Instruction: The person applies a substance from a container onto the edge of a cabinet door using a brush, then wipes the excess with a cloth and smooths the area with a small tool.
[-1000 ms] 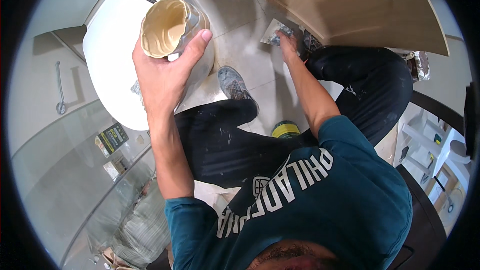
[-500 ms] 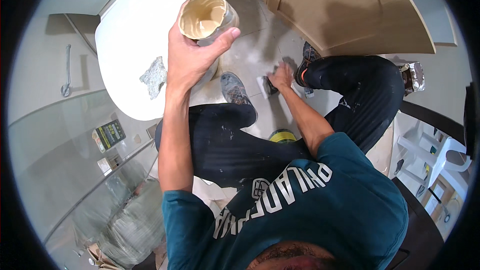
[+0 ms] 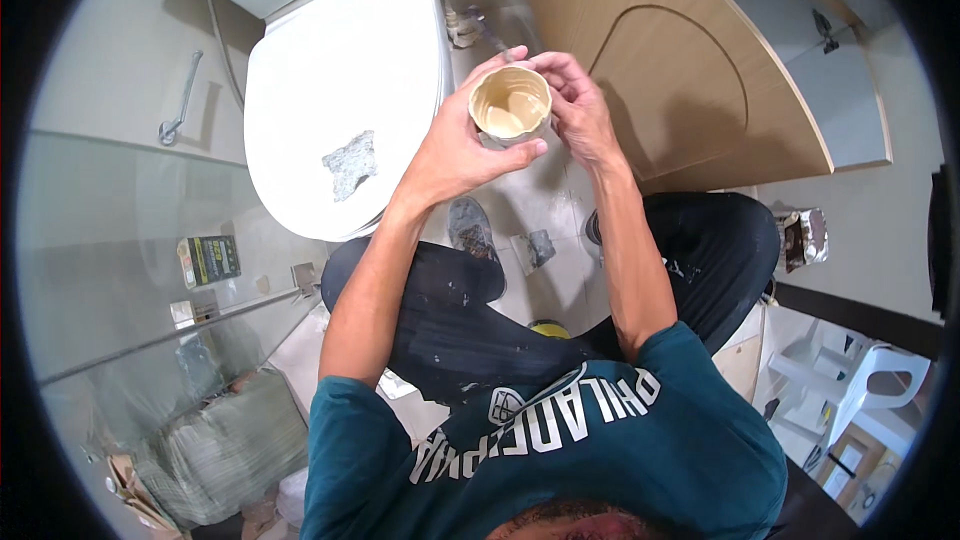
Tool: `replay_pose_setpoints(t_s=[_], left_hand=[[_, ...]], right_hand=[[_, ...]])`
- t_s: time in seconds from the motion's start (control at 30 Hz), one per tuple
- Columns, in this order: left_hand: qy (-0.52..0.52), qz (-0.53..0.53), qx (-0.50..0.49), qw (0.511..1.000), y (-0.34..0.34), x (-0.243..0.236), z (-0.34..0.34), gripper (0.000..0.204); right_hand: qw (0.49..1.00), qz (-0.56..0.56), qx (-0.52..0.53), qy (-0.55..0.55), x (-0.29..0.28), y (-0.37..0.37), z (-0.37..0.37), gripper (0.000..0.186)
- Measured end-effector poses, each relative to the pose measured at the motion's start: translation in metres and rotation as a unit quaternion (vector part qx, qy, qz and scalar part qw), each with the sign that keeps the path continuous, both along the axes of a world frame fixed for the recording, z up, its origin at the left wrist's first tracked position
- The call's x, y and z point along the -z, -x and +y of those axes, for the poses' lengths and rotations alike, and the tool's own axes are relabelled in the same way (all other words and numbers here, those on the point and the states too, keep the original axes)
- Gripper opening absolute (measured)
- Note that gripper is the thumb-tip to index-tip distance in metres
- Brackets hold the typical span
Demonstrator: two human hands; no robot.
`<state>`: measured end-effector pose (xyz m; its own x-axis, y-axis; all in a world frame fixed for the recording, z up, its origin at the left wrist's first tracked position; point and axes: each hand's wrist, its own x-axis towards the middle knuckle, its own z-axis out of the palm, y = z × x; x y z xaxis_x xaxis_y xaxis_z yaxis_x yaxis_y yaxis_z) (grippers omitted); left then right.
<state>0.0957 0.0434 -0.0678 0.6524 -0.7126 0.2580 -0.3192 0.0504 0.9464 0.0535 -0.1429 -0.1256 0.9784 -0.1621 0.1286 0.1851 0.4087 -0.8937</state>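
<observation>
cup (image 3: 510,105) btwn l hand (image 3: 455,155), r hand (image 3: 580,105)

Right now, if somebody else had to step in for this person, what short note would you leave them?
Left hand: gripping a small cup of pale paste, held up above the floor beside the toilet.
Right hand: fingers on the cup's far rim; whether it holds a tool cannot be told.
Nearby: a grey crumpled pad lies on the closed toilet lid; a small grey piece lies on the floor tiles between the shoes; the wooden cabinet is to the right.
Done: paste is in the cup.
Left: none seen applied anywhere.
</observation>
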Motion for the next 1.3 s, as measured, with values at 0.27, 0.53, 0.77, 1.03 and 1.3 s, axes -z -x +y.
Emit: replay_pose_setpoints(t_s=[0.27, 0.53, 0.77, 1.03, 1.3], left_hand=[[-0.055, -0.188, -0.149, 0.969, -0.001, -0.01, 0.013, 0.066], [-0.052, -0.157, -0.171, 0.971, -0.002, -0.01, 0.021, 0.062], [-0.067, -0.195, -0.188, 0.96, 0.003, -0.008, 0.02, 0.067], [-0.072, -0.194, -0.18, 0.962, 0.006, -0.01, 0.02, 0.07], [-0.074, -0.204, -0.179, 0.96, 0.005, -0.007, 0.019, 0.069]], right_hand=[[0.986, -0.097, 0.057, 0.121, -0.073, -0.006, -0.035, 0.045], [0.97, -0.096, 0.122, 0.185, -0.144, 0.007, -0.052, 0.039], [0.905, -0.156, 0.065, 0.39, -0.159, 0.044, -0.019, 0.027], [0.862, -0.176, 0.071, 0.469, -0.145, 0.04, 0.003, 0.018], [0.843, -0.16, 0.046, 0.512, -0.142, 0.037, 0.006, 0.013]])
